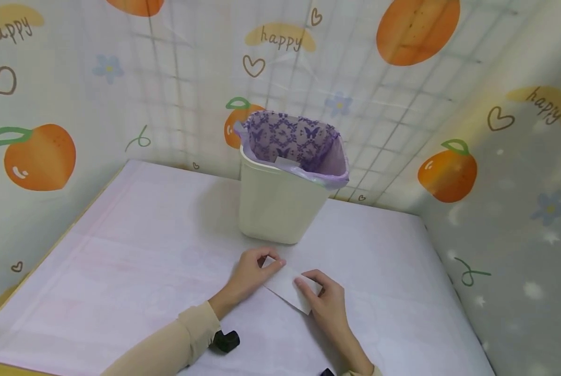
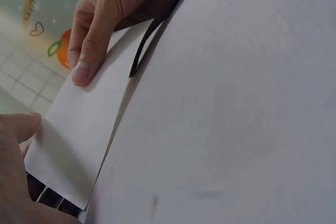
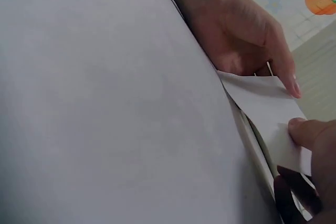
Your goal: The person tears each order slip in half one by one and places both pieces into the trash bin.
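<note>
A small white sheet of paper [image 1: 285,284], seemingly a card or folded piece, is held just above the table between both hands. My left hand [image 1: 254,269] pinches its left end with the thumb on top. At the opposite end my right hand [image 1: 327,300] grips it, thumb on the upper face and fingers beneath. In the left wrist view the paper [image 2: 79,129] shows a blank upper face, with a dark strip under its near edge. The right wrist view shows the paper [image 3: 268,108] slightly bowed; the fingers below are partly hidden.
Behind the hands stands a cream waste bin [image 1: 280,203], lined with a purple butterfly-patterned bag [image 1: 303,130] folded over its rim. The pale table [image 1: 134,250] meets a curtain [image 1: 191,104] printed with oranges at the back. A black device [image 1: 226,342] sits by the left wrist.
</note>
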A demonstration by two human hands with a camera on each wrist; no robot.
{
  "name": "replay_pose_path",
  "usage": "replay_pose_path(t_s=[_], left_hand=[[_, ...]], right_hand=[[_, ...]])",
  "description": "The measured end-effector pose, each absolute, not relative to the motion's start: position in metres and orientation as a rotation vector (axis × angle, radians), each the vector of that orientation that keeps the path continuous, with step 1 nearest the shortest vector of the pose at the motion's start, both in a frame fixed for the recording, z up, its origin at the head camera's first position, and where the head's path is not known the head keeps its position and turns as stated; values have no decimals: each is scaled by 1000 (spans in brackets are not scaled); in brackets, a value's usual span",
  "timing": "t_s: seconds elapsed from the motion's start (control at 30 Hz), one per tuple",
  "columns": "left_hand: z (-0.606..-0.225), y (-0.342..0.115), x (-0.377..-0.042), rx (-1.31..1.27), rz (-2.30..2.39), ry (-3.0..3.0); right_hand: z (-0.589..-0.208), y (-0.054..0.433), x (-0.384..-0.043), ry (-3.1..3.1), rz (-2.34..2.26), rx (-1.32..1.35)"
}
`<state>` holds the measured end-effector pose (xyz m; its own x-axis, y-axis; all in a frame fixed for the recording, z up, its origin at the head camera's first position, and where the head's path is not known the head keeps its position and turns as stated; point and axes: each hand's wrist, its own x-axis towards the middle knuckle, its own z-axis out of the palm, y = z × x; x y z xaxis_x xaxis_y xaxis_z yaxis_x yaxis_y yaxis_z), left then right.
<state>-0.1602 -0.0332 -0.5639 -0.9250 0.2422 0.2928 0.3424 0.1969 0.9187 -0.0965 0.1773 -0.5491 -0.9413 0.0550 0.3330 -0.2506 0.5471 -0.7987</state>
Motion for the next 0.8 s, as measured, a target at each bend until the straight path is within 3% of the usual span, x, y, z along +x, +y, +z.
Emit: replay_pose_path(t_s=[0.3, 0.8], left_hand=[[-570, -58, -169, -567, -1751, -2368], [-570, -70, -170, -718, -1832, -2394]], right_hand=[[-547, 162, -120, -2541, 1296, 214], [-551, 159, -119, -2567, 1389, 335]])
